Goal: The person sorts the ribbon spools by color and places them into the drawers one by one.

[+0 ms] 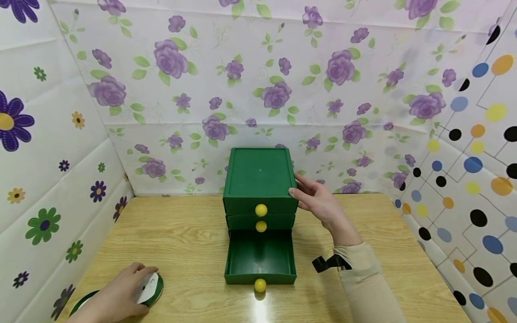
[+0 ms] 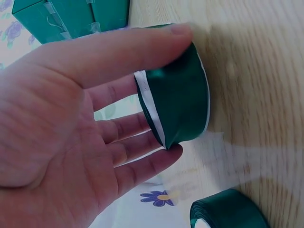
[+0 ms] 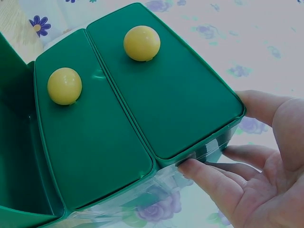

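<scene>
At the front left of the table, my left hand (image 1: 119, 294) holds a spool of dark green satin ribbon (image 2: 178, 99), thumb on one side and fingertips on the other. A second green ribbon spool (image 2: 228, 209) lies close by, partly hidden under the hand in the head view. My right hand (image 1: 319, 199) touches the upper right front corner of a green drawer cabinet (image 1: 260, 172). Its thumb lies at the top edge and its extended fingers rest along the side. The bottom drawer (image 1: 260, 262) is pulled out and shows a bare floor; the two drawers above are closed.
Each drawer front carries a round yellow knob (image 1: 261, 210). Clear tape (image 3: 156, 190) runs along the cabinet's side. The wooden table (image 1: 181, 242) is bordered by a flowered back sheet (image 1: 242, 89) and patterned sheets at left and right. A black strap (image 1: 329, 263) sticks out from the right wrist.
</scene>
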The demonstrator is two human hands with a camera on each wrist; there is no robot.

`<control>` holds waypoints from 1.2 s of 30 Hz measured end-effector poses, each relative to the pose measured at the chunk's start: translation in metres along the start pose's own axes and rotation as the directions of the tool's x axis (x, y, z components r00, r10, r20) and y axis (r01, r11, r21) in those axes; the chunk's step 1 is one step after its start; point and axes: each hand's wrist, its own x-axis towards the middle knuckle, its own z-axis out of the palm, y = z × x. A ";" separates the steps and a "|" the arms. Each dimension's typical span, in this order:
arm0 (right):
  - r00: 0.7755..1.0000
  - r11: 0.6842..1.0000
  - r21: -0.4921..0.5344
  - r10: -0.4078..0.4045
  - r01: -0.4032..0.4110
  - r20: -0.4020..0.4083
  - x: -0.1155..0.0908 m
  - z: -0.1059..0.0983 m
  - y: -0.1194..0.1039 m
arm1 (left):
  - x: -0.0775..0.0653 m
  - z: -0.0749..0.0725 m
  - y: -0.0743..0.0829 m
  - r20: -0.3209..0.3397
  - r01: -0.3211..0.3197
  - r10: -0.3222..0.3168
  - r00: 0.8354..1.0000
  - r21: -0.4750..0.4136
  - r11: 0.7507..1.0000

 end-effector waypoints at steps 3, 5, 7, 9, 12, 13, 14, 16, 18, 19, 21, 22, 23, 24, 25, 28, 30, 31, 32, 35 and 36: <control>1.000 1.000 -0.002 -0.001 0.001 0.000 0.000 0.001 0.000 | 0.000 -0.001 0.001 -0.012 -0.017 0.017 1.000 -0.003 1.000; 1.000 1.000 -0.004 -0.003 0.003 0.000 0.000 0.001 0.000 | 0.000 -0.002 0.003 -0.015 -0.034 0.034 0.999 -0.012 0.999; 1.000 1.000 -0.005 -0.003 0.003 -0.003 0.000 0.002 0.000 | 0.001 -0.003 0.006 -0.023 -0.046 0.045 0.999 -0.023 0.999; 1.000 1.000 -0.005 -0.004 0.004 -0.006 0.000 0.002 0.000 | 0.002 -0.003 0.010 -0.040 -0.055 0.054 0.998 -0.026 0.998; 1.000 1.000 -0.003 -0.005 0.005 -0.009 0.000 0.002 0.000 | 0.004 0.000 0.018 -0.084 -0.073 0.072 0.994 -0.005 0.997; 1.000 1.000 -0.002 -0.005 0.005 -0.010 0.000 0.002 0.000 | 0.005 0.000 0.022 -0.103 -0.085 0.085 0.991 0.001 0.996; 1.000 1.000 -0.002 -0.004 0.004 -0.012 0.000 0.002 0.000 | 0.006 0.001 0.026 -0.122 -0.101 0.100 0.987 0.003 0.995; 1.000 1.000 0.000 -0.002 0.002 -0.014 0.000 0.001 0.000 | 0.008 0.003 0.034 -0.159 -0.138 0.136 0.978 -0.002 0.990; 1.000 1.000 -0.002 0.000 0.000 -0.018 0.000 0.001 0.001 | 0.009 0.004 0.043 -0.185 -0.180 0.172 0.968 -0.023 0.983; 1.000 1.000 -0.004 0.000 0.000 -0.019 0.000 0.001 0.001 | 0.011 0.004 0.048 -0.197 -0.203 0.192 0.961 -0.034 0.979; 1.000 1.000 -0.008 0.000 0.000 -0.020 0.000 0.001 0.001 | 0.014 0.004 0.059 -0.214 -0.248 0.233 0.949 -0.049 0.967; 1.000 1.000 -0.009 0.000 0.000 -0.021 0.000 0.001 0.001 | 0.015 0.004 0.064 -0.222 -0.271 0.253 0.942 -0.052 0.961; 1.000 1.000 -0.009 0.000 0.000 -0.021 0.000 0.001 0.001 | 0.017 0.004 0.069 -0.231 -0.293 0.273 0.934 -0.054 0.955; 1.000 1.000 -0.009 -0.001 0.000 -0.020 0.000 0.001 0.001 | 0.020 0.004 0.074 -0.241 -0.315 0.293 0.925 -0.055 0.948; 1.000 1.000 -0.008 0.000 0.000 -0.020 0.000 0.001 0.002 | 0.022 0.005 0.079 -0.253 -0.334 0.310 0.916 -0.054 0.941; 1.000 1.000 -0.006 -0.001 0.001 -0.021 0.000 0.001 0.002 | 0.029 0.008 0.095 -0.290 -0.369 0.337 0.896 -0.064 0.927; 1.000 1.000 -0.007 -0.003 0.003 -0.021 0.000 0.001 0.002 | 0.033 0.011 0.106 -0.314 -0.383 0.344 0.885 -0.069 0.921; 1.000 1.000 -0.008 -0.005 0.004 -0.021 0.000 0.001 0.003 | 0.035 0.012 0.111 -0.324 -0.387 0.346 0.881 -0.070 0.920; 1.000 1.000 -0.009 -0.006 0.006 -0.021 0.000 0.001 0.003 | 0.037 0.014 0.116 -0.335 -0.390 0.346 0.876 -0.070 0.918; 1.000 1.000 -0.007 -0.011 0.011 -0.018 0.001 0.001 0.003 | 0.044 0.019 0.126 -0.372 -0.395 0.345 0.862 -0.065 0.916; 1.000 1.000 -0.006 -0.012 0.012 -0.016 0.001 0.001 0.003 | 0.046 0.021 0.128 -0.385 -0.398 0.346 0.856 -0.063 0.915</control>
